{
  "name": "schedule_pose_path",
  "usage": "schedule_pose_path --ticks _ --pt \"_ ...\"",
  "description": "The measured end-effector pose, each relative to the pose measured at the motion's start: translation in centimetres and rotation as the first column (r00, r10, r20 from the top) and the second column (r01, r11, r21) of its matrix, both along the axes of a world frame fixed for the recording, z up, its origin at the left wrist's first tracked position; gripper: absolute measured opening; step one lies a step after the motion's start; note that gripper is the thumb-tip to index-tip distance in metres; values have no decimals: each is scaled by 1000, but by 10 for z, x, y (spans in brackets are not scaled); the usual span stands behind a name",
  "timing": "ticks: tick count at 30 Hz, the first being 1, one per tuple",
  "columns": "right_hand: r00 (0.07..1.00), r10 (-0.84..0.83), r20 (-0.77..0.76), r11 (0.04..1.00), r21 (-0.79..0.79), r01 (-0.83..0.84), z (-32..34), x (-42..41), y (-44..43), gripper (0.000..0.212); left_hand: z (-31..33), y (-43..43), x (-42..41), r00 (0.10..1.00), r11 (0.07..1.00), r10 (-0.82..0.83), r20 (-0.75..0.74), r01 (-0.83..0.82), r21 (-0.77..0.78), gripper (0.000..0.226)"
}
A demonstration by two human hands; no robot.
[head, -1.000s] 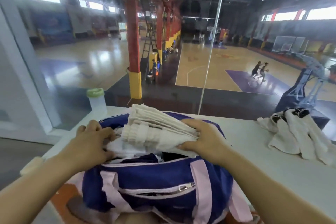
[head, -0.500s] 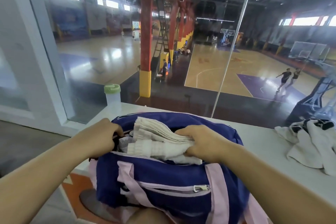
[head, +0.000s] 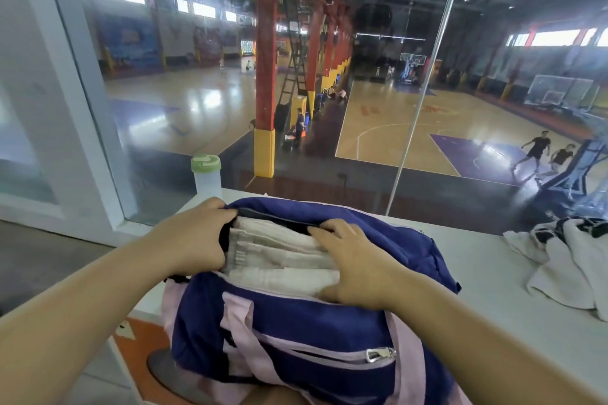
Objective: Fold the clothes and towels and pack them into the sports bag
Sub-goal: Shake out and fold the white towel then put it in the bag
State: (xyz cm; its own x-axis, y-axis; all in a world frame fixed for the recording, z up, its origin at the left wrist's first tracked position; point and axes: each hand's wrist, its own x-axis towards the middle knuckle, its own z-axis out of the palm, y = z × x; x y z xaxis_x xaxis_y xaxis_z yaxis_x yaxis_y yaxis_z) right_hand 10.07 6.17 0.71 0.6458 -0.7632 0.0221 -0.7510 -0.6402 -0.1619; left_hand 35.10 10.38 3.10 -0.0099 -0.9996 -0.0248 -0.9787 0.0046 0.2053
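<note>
A navy sports bag [head: 312, 332] with pale pink straps stands open on the white counter [head: 493, 279] in front of me. A folded white towel [head: 276, 256] lies inside its top opening. My left hand [head: 194, 237] grips the bag's left rim and holds the opening apart. My right hand [head: 352, 266] lies flat on the towel's right end, fingers spread, pressing it down. What lies under the towel is hidden.
A white and black garment [head: 566, 260] lies crumpled on the counter at the right. A clear bottle with a green lid [head: 206, 174] stands behind the bag's left end, against the glass wall. A basketball court with people lies beyond the glass.
The towel, held above the bag a second ago, has sunk into the opening. My left hand moved to the bag's rim, and my right hand flattened on the towel.
</note>
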Motion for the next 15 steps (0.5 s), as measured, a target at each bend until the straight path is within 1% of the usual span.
schedule_pose_path --ticks 1,2,4,5,6,7,8,10,11,13,15 --pt "1000 4 20 999 -47 -3 1 -3 4 84 0 1 -2 1000 1000 -2 -3 2 -3 32" --pt "998 10 62 997 -74 -6 4 -5 8 79 0 2 -4 1000 1000 -3 -5 3 -8 31" --pt "986 63 152 981 -191 -34 3 -2 10 60 -2 2 -5 999 1000 -2 -36 2 -18 33" --pt "979 111 172 961 -271 -61 1 1 8 51 -4 1 -4 998 1000 -4 -61 3 -30 35" --pt "976 154 153 941 -323 -98 0 7 5 44 -6 1 -3 996 999 -6 -85 2 -44 36" --pt "981 170 96 944 -301 -134 -1 13 2 41 -8 1 -2 995 998 -8 -103 2 -57 37" --pt "986 167 18 960 -232 -159 -2 21 0 43 -10 0 -1 993 997 -11 -118 3 -72 38" --pt "978 153 -145 986 -51 -162 -11 34 -4 60 -12 1 1 989 996 -19 -145 6 -88 43" --pt "967 148 -209 988 -10 -153 -13 40 -6 65 -13 2 1 988 996 -23 -152 9 -93 46" --pt "949 182 -256 983 49 -176 -20 52 -5 68 -14 4 1 988 995 -25 -152 9 -104 53" --pt "932 217 -291 975 101 -196 -26 62 -3 66 -14 4 0 987 994 -18 -159 1 -107 60"
